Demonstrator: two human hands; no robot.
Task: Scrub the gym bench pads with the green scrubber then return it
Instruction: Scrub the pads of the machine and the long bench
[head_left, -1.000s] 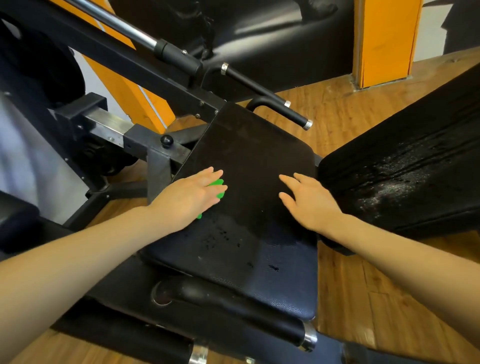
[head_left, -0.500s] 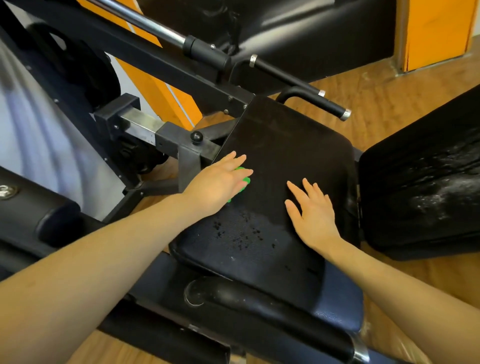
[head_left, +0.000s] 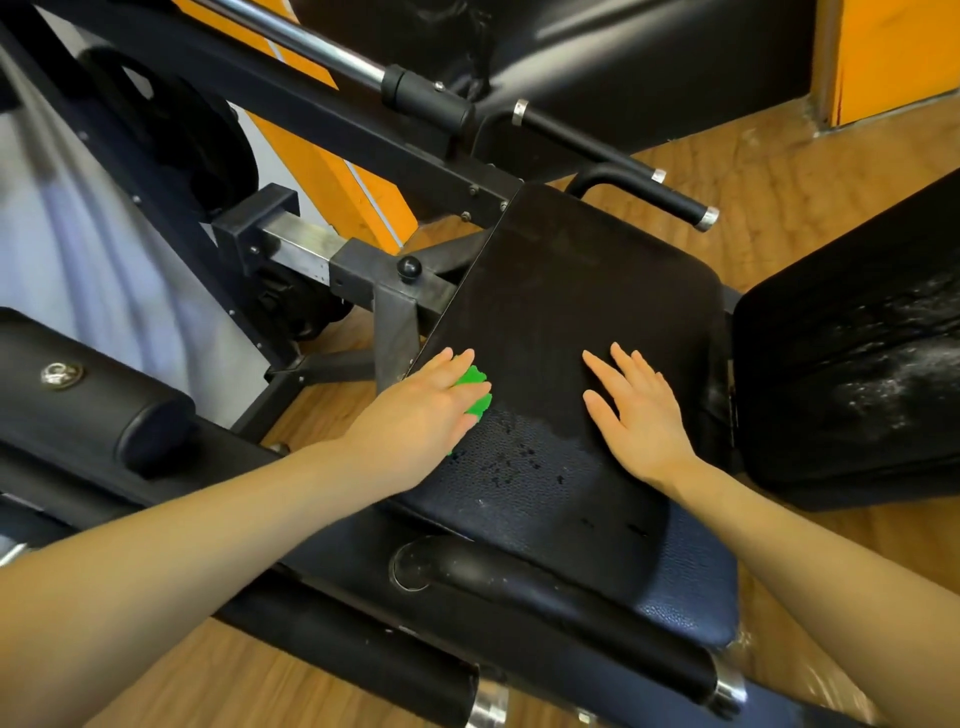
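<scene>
While the black seat pad (head_left: 571, 312) serves as the surface, wet speckles sit mid-pad; wood floor (head_left: 779, 171) and orange wall (head_left: 893, 47) at 1 o'clock. Second pad (head_left: 852, 374) at 3 o'clock, foamy. Left hand (head_left: 421, 415) presses flat over green scrubber (head_left: 475, 387), pad's 9 o'clock edge. Right hand (head_left: 639, 415) flat, fingers spread, holding nothing.

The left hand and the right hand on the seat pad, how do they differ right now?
The left hand presses on the green scrubber near the seat pad's left edge; the right hand has nothing under it and lies nearer the right edge. The left hand's fingers sit close together over the scrubber; the right hand's are spread apart. Both rest palm-down on the pad with straight fingers.
</scene>
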